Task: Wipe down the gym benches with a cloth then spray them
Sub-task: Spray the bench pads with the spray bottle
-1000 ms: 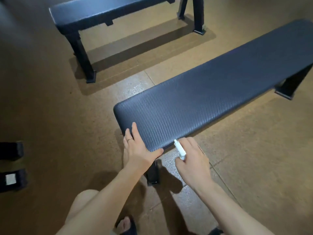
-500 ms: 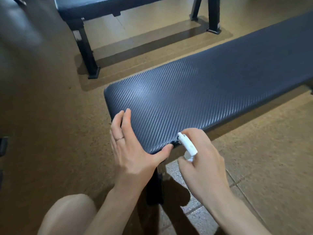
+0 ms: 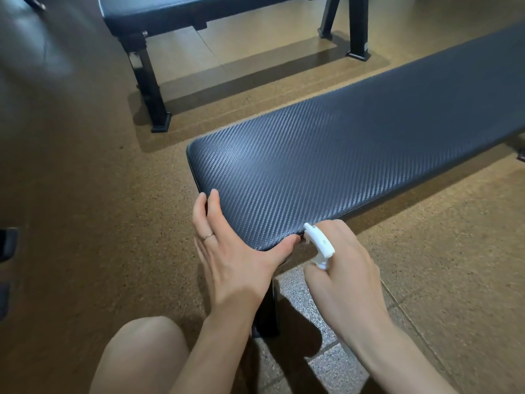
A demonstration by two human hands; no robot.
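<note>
left fingers [image 3: 212, 203]: I see them nearly straight, close together, laid flat over the near corner of the worktop [image 3: 326, 166]; thumb spread out to the right along the near edge. Ring on one finger.
left hand [image 3: 235, 263]: palm down, hanging off the corner, holding nothing, just resting on the pad. Forearm runs up from bottom centre.
right fingers [image 3: 339, 233]: curled round the white sprayer [image 3: 319, 244]; they grip it. I can't tell if the trigger is squeezed, it's hidden by the hand.
right hand [image 3: 346, 274]: back of hand up, just beside the near edge of the worktop, right of the left thumb. Forearm enters from bottom right.
sprayer: only the head shows, above the knuckles; nozzle points at the pad edge, almost touching the left thumb tip. Bottle body is hidden under the hand.
worktop: dark ribbed pad, runs diagonally from the hands to the upper right. One black leg [image 3: 268, 311] under the near end.
second bench [image 3: 159, 12]: top of view, well apart, on black legs.
floor [image 3: 85, 194]: brown speckled; grey speckled patch under the hands.
knee [image 3: 145, 354]: bare, bottom left.
cloth: I can't see it from here.
</note>
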